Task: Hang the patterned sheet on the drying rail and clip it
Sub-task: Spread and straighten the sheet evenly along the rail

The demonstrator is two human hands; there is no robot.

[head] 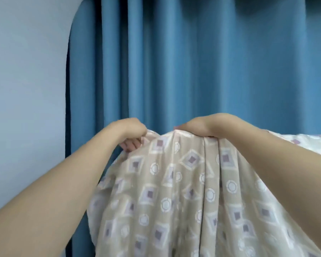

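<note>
The patterned sheet (174, 191), beige with white rings and purple-centred diamonds, hangs down in folds from a high line in front of me. My left hand (132, 133) grips its top edge at the left end, fingers curled under the cloth. My right hand (196, 126) lies over the top of the sheet further right, its fingers curled over the far side and mostly hidden. The sheet runs on to the right behind my right forearm. The drying rail is hidden under the cloth. No clip is in view.
Blue pleated curtains (193, 62) hang close behind the sheet and fill the background. A pale wall (26, 89) stands to the left of the curtains.
</note>
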